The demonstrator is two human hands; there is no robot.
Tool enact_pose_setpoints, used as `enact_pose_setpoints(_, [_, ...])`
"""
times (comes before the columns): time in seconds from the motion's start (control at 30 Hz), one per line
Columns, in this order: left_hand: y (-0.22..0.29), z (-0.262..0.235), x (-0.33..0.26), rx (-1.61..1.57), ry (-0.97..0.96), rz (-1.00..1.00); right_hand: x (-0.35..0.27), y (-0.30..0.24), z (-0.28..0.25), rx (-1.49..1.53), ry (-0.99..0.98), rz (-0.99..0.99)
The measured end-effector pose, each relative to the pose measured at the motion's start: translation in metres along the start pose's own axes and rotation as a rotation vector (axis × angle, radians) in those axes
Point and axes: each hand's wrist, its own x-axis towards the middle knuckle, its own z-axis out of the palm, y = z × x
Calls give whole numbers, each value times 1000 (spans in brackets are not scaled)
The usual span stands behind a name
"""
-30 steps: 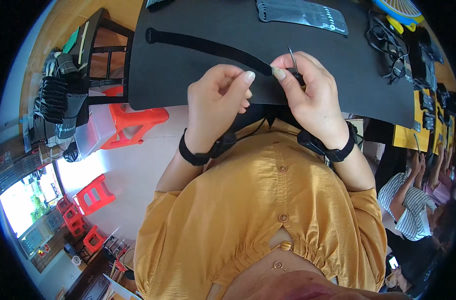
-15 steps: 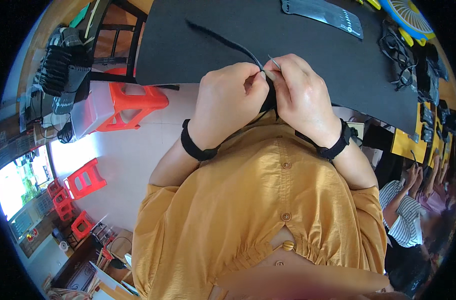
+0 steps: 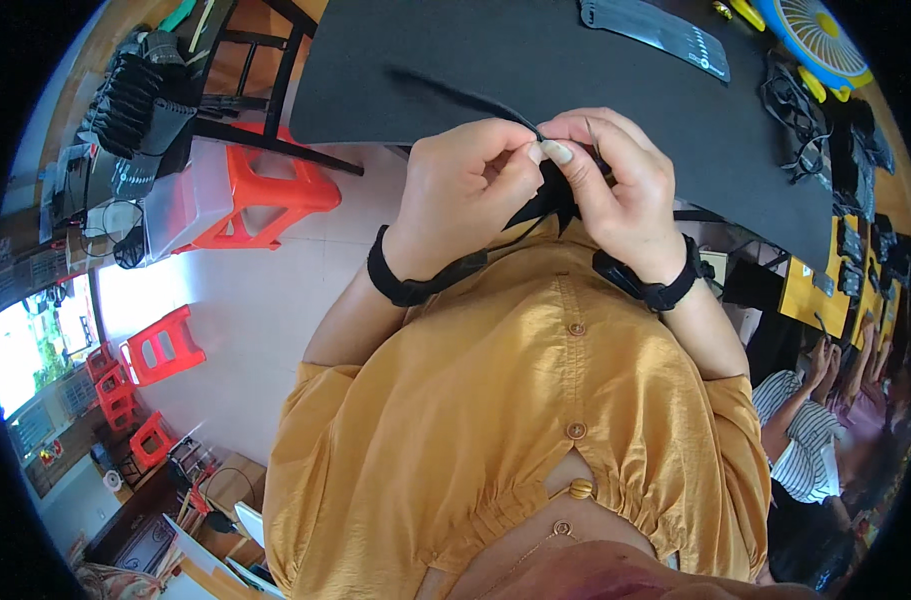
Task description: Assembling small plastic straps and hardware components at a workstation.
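Biggest: dk grey table (image 3: pixel 455 60), across top of view, its near edge just beyond the person's mustard top (image 3: pixel 535 380). Red stool (image 3: pixel 265 195) on the floor to the L of it. Blue-&-yellow fan (image 3: pixel 813 40) at table's far R; just below it, a blk tangle (image 3: pixel 797 115), cords or straps, can't tell which. Flat grey-blue packet (image 3: pixel 655 38) lies nr far edge, L of fan, well apart from the hands.

L hand (image 3: pixel 475 180) & R hand (image 3: pixel 615 175) meet at the near edge, fingertips nearly touching. L: thumb & index pinched tight on blk strap (image 3: pixel 460 92). R: also narrow, thumb & index on same strap, right beside L's tips; its other fingers loosely curled. Strap's free part runs up-L from the pinch, over the table, slightly curved & blurred; can't tell if far end touches the surface.

Blk wristband (image 3: pixel 405 290) on L wrist, similar one on R.

Smallest: thin tool (image 3: pixel 593 135) amid R fingers, mostly hidden, kind unclear.
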Motion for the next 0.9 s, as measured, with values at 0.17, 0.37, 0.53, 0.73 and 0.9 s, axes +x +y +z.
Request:
enact_pose_setpoints(0.17, [-4, 5, -2, 176, 65, 75, -4, -5, 7, -36, 43, 64])
enact_pose_setpoints(0.37, [-9, 3, -2, 213, 72, 81, -3, -5, 12, 16, 2, 325])
enact_pose_setpoints(0.53, [-7, -4, 0, 137, 55, 78, 3, -3, 9, 254, -66, 449])
enact_pose_setpoints(0.73, [2, -12, 15, 132, -29, 280, 7, -10, -2, 338, -3, 325])
enact_pose_setpoints(0.9, [-3, -9, 18, 134, -43, 301, 20, -16, -10, 489, -93, 632])
